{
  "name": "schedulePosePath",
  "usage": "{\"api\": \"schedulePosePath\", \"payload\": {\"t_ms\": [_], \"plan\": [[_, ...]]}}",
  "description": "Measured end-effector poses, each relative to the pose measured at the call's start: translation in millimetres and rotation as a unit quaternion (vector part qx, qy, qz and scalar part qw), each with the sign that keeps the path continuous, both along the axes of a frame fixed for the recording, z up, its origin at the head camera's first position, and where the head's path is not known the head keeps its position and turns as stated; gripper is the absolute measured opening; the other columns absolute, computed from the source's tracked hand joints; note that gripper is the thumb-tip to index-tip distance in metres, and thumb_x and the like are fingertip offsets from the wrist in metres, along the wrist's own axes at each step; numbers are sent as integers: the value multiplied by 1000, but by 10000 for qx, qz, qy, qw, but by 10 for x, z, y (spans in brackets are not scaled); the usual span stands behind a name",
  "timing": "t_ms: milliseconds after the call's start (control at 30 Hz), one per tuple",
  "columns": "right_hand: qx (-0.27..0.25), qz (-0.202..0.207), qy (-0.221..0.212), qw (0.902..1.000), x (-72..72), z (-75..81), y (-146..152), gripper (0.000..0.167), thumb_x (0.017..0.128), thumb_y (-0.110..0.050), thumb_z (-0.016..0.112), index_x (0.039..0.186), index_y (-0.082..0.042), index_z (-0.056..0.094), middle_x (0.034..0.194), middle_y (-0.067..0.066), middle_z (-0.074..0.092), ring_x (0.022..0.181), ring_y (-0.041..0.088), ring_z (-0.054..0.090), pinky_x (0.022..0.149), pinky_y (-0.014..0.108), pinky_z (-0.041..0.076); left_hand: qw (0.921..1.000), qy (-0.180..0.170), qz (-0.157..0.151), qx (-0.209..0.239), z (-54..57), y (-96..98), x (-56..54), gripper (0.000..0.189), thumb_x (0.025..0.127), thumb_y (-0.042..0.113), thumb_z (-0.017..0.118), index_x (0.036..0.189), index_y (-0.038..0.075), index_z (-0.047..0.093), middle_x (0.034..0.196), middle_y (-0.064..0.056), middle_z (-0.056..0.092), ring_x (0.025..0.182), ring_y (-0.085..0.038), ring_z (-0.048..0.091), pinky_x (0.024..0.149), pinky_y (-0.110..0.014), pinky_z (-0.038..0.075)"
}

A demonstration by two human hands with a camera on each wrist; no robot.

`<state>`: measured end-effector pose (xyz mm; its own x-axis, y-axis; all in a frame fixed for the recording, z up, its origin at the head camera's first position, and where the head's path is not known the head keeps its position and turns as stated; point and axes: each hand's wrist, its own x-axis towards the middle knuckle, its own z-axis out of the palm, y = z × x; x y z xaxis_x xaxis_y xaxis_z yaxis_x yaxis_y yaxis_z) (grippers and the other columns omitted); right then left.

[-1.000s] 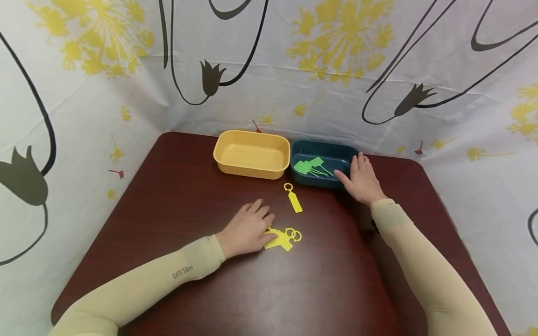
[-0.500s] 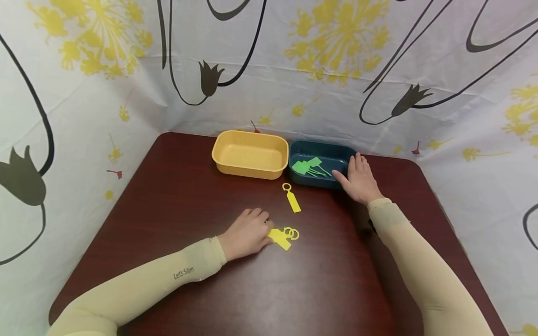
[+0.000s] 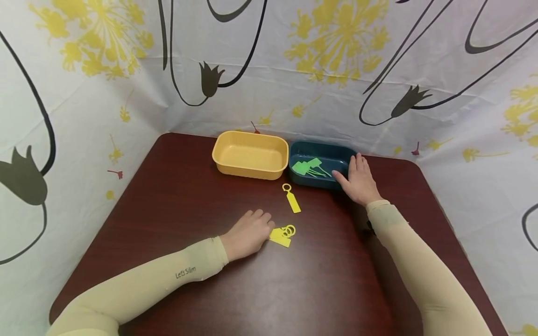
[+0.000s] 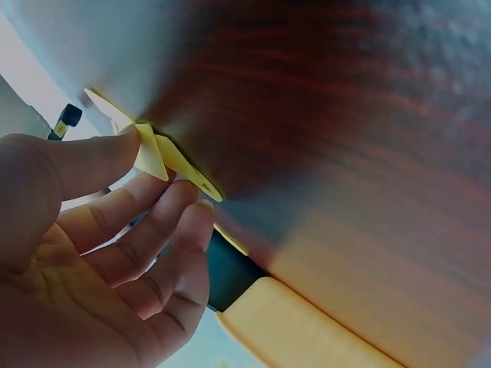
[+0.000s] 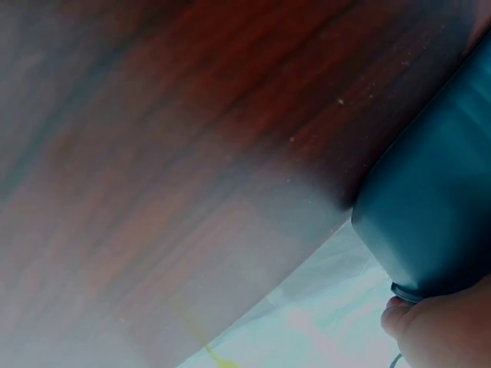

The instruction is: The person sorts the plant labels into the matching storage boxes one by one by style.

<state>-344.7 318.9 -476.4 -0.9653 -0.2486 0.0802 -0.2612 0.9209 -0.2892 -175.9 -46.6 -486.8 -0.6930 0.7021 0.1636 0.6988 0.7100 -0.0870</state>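
In the head view my left hand [image 3: 249, 234] is at the middle of the table, fingers curled. It pinches several flat yellow tags [image 3: 280, 236] with ring ends, overlapping one another. The left wrist view has the yellow tags [image 4: 157, 153] between thumb and fingers. A single yellow tag [image 3: 293, 201] lies apart, farther back. My right hand [image 3: 360, 181] rests on the right end of a dark teal bin [image 3: 315, 182], fingers fairly straight along the rim. Several green tags [image 3: 311, 166] with thin tails lie in that bin. The right wrist view catches the bin's wall [image 5: 430, 199] and part of the hand.
A yellow bin [image 3: 252, 172] stands at the back, left of the teal bin and against it. Both are on a dark red-brown wooden table [image 3: 201, 191]. A patterned white cloth [image 3: 269, 107] hangs behind the table and at its sides.
My left hand has drawn its fingers in on the yellow tags, which have gathered closer together and shifted slightly. My right hand stays on the teal bin.
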Motion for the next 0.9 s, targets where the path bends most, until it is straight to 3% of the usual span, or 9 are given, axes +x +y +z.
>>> {"api": "schedulePosePath", "payload": {"t_ms": [467, 733, 900], "plan": [[92, -44, -81, 9999, -16, 15, -18, 102, 101, -66, 35, 155, 11, -1, 162, 30, -13, 150, 46, -10, 118, 58, 4, 9995, 268, -37, 168, 29, -14, 44, 8, 84, 15, 76, 91, 17, 76, 79, 2, 60, 71, -18, 56, 61, -33, 44], [75, -85, -27, 9999, -11, 17, -30, 102, 101, -67, 36, 155, 12, 0, 162, 31, -10, 150, 46, -7, 118, 59, 8, 9995, 193, 20, 252, 30, -10, 61, 10, 84, 12, 75, 91, 19, 75, 80, 2, 61, 72, -18, 57, 60, -32, 45], [56, -124, -10, 9999, -14, 12, -20, 105, 99, -70, 35, 156, 12, 0, 162, 32, -7, 150, 46, -6, 117, 60, 9, 9992, -37, 115, 389, 39, -8, 64, 12, 86, 10, 73, 93, 19, 76, 83, 3, 63, 75, -17, 57, 62, -31, 47]]}}
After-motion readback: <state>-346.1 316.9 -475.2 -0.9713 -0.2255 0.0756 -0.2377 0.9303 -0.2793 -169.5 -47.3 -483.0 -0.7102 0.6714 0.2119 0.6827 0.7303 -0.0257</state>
